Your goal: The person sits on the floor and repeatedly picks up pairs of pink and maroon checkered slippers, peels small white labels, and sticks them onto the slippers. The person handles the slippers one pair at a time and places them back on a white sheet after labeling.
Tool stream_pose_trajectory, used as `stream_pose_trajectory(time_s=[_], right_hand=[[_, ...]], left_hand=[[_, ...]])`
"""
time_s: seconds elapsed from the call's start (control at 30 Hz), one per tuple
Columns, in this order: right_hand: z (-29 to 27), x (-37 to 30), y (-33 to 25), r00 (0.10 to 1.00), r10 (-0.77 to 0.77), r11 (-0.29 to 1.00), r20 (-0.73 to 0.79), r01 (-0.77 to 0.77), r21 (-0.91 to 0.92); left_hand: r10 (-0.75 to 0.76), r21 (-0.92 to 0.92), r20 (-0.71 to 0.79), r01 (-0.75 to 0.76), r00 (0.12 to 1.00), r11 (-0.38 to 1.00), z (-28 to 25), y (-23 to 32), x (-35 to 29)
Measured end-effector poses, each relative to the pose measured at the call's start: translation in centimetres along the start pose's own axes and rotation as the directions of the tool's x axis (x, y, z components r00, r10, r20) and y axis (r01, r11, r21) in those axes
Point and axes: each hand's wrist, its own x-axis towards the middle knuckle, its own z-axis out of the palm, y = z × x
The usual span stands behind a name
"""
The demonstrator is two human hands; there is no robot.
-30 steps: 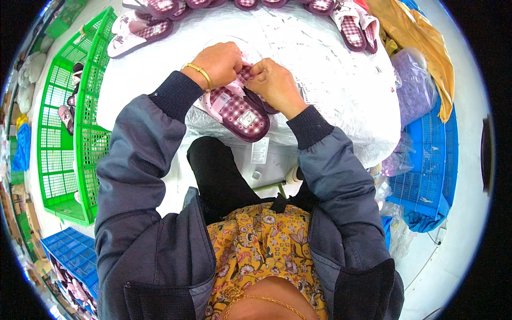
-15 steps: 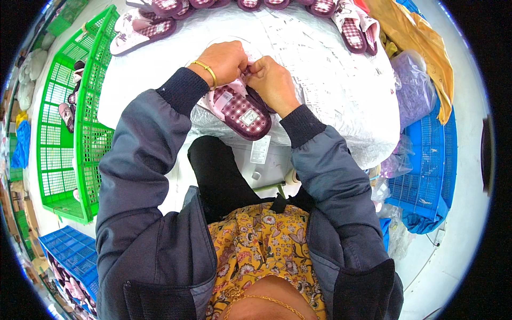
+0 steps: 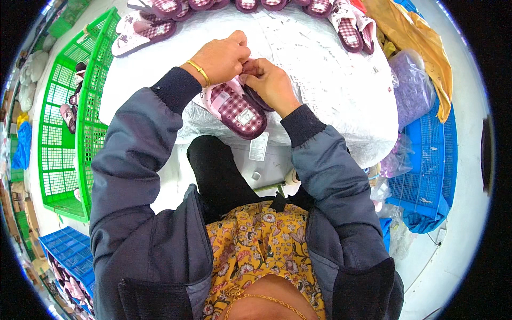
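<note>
A pair of pink slippers point(image 3: 238, 113) with burgundy checked insoles lies at the near edge of the white-covered table point(image 3: 320, 101), heels toward me. The second slipper is mostly hidden beneath my right hand. My left hand point(image 3: 221, 58), closed with fingertips pinched, is just beyond the slippers' uppers. Against it is my right hand point(image 3: 269, 82), its thumb and fingers also pinched together over the uppers. What lies between the fingertips is too small and covered to make out. Below the heel, a white paper tag point(image 3: 258, 146) shows at the table's near side.
More slippers point(image 3: 248, 5) line the table's far edge, with pairs at far left point(image 3: 144, 33) and far right point(image 3: 352, 29). A green crate point(image 3: 85, 160) stands left, a blue crate point(image 3: 424, 170) right. Beside the latter sit a purple-filled plastic bag point(image 3: 413, 88) and tan cloth point(image 3: 426, 50).
My left hand has lifted a little up and away, its fingers now higher beyond the uppers. The slippers have shifted slightly left. My right hand stays nearly in place.
</note>
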Motion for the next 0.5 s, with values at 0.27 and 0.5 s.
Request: stream_pose_trajectory(time_s=[0.27,0.5], right_hand=[[-0.2,-0.3,-0.3,0.995,0.044,0.823,0.088,-0.086,0.561],[-1.8,-0.1,2.9,0.996,-0.062,0.425,0.064,-0.032,0.904]], left_hand=[[0.072,-0.063,-0.306,-0.096,0.949,0.993,-1.7,1.5,-2.1],[0.001,-0.016,-0.301,-0.007,0.953,1.000,-1.5,3.6,-6.9]])
